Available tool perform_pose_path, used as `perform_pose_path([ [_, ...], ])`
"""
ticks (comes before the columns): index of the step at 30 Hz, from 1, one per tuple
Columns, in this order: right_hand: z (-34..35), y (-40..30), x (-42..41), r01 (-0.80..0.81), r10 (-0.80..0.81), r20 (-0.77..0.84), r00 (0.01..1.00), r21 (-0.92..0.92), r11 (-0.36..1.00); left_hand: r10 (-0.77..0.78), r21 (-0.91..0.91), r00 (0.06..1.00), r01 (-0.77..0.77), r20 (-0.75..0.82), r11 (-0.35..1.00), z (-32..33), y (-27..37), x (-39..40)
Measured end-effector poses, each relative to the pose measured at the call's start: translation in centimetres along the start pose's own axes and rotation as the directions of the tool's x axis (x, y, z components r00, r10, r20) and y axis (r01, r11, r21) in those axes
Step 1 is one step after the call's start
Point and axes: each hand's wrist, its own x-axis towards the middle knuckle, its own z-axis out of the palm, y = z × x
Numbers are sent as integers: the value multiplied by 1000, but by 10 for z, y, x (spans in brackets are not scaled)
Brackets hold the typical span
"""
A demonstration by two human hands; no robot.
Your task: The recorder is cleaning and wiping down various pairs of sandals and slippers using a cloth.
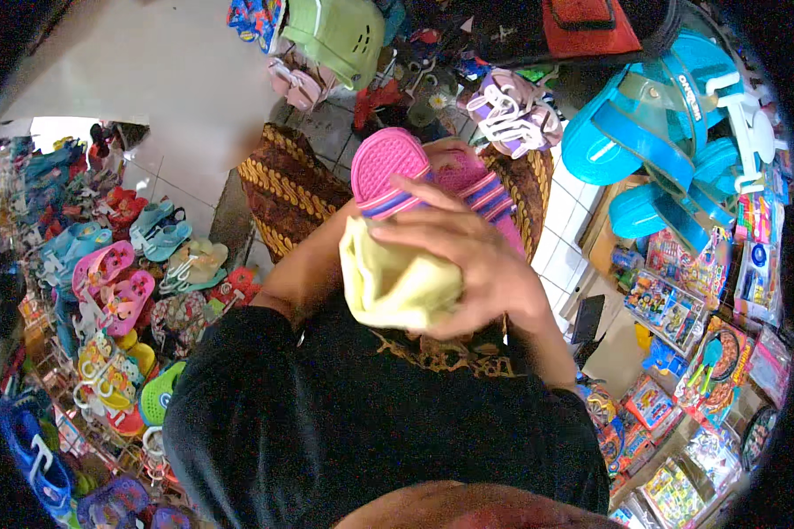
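A pair of pink slide sandals [390,162] with blue-and-pink striped straps is in front of my torso, above my lap. My right hand [483,264] is shut on a crumpled pale yellow cloth [397,284]. Its fingers reach over the strap of the nearer sandal, and the hand is slightly blurred. From the left, my left forearm [314,264] runs behind the cloth and the nearer sandal. Both of these hide my left hand, so its grip does not show. Brown batik-patterned fabric [291,192] covers my legs on either side of the sandals.
Blue sandals [642,145] hang close at the right, above packaged toys [665,314]. Purple shoes with white laces [513,116] and a green clog [337,40] are ahead. Racks of children's sandals [116,284] fill the left. White floor tiles [562,231] show between.
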Motion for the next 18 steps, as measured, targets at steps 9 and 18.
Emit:
perform_pose_path([
  [9,23,44,7,-174,186,232,955,-71,982,315,-42,913,-316,260,948,-36,10,-8],
  [18,-5,24,-8,-280,228,305,925,139,950,-453,-851,828,468,330,237,-22,38,-12],
])
